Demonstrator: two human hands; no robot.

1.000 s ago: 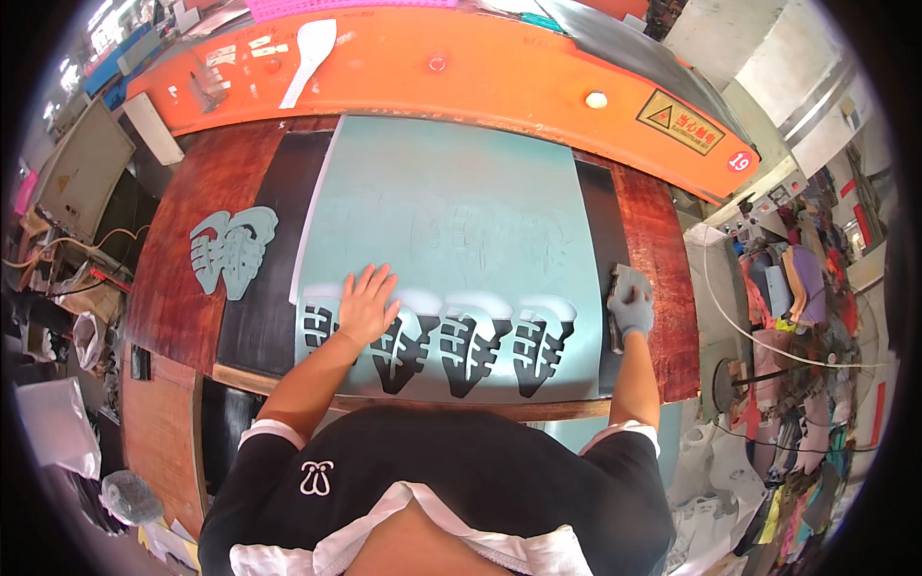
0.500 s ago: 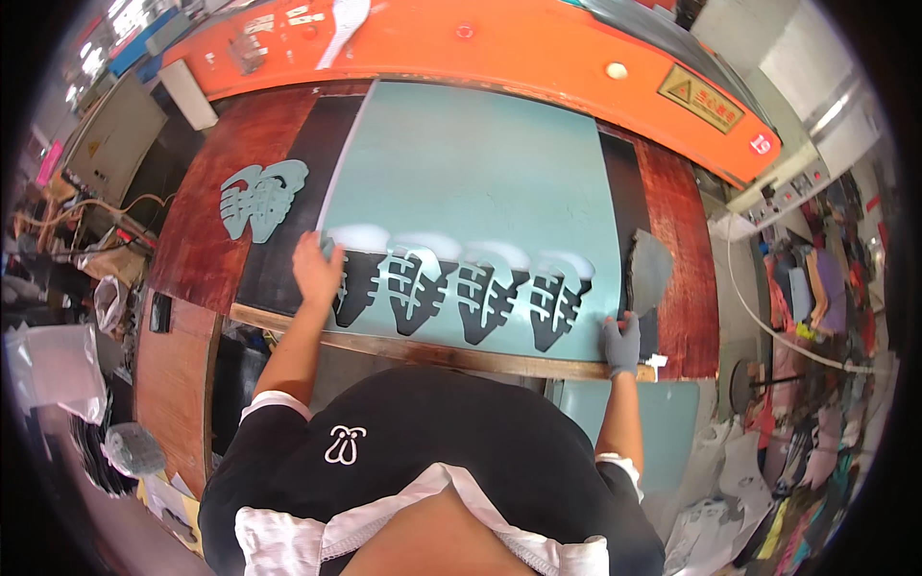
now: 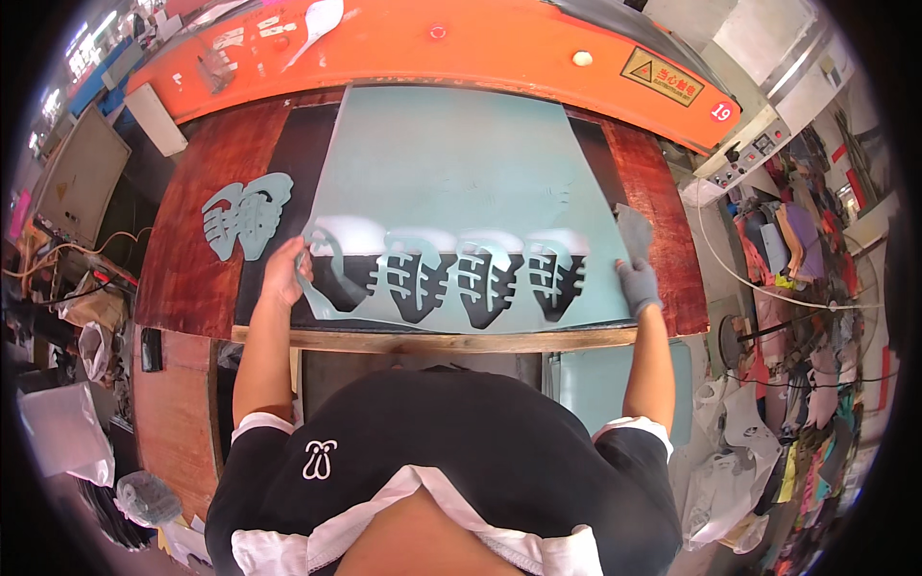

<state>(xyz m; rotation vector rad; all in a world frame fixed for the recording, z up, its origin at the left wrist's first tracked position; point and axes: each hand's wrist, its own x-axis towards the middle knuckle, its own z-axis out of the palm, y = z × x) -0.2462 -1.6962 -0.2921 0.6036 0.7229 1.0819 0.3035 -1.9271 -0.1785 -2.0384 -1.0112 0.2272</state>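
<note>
A pale blue-green sheet (image 3: pixel 451 163) lies over the black board on the worktable. Along its near side runs a row of sandal-upper-shaped cutouts (image 3: pixel 416 288), with black showing through. My bare left hand (image 3: pixel 285 274) is closed on the sheet's near left edge, which it bends up around the leftmost cutout. On the right edge, my right hand (image 3: pixel 638 284), in a grey glove, pinches the sheet beside a dark grey piece (image 3: pixel 635 235). To the left of the sheet, several cut-out pieces (image 3: pixel 250 216) of the same colour lie overlapped.
Across the far side spans an orange machine beam (image 3: pixel 384 48) with a warning plate. The red-brown tabletop (image 3: pixel 182 278) ends at a wooden near edge (image 3: pixel 432 342). Piled scraps (image 3: pixel 797 384) fill the right side; a control box (image 3: pixel 744 154) stands at the far right.
My right hand has moved from the sheet's near right corner up its right edge. My left hand has raised the left edge, and the leftmost cutout is now pulled out of shape.
</note>
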